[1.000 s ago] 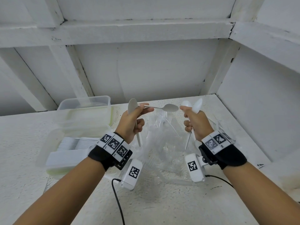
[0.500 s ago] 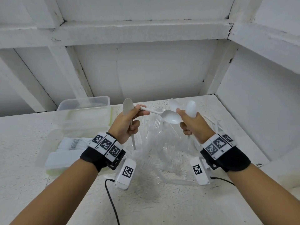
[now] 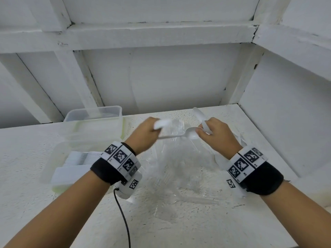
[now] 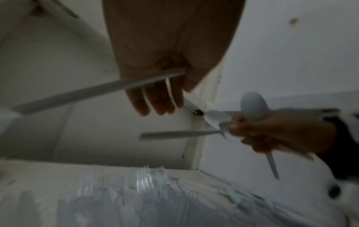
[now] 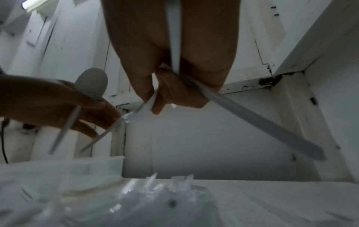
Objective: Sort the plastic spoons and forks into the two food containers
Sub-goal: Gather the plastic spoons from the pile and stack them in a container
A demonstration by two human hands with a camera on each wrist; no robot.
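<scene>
My left hand [image 3: 145, 136] grips a white plastic spoon [image 3: 162, 123] by its handle [image 4: 77, 95]. My right hand [image 3: 216, 136] grips at least one upright white spoon [image 3: 198, 113] in its fist. Its fingertips pinch the bowl of a second spoon [image 3: 179, 135] that lies level between the hands. That spoon's handle end [image 4: 147, 136] is close to my left fingers; whether it touches them I cannot tell. Below the hands lies a pile of clear plastic forks [image 3: 179, 167]. Two clear food containers stand at the left: the far one [image 3: 93, 113], and the near one [image 3: 53, 165] holding stacked white cutlery [image 3: 80, 158].
The white table [image 3: 197, 221] sits in a corner. A wall [image 3: 286, 113] is close on the right and white beams [image 3: 161, 34] run behind. A black cable [image 3: 123, 217] hangs from my left wrist camera.
Both hands have dropped lower. The level spoon has gone to the right, and my right fingertips now pinch its bowl. My left hand's spoon has tilted over to the right.
</scene>
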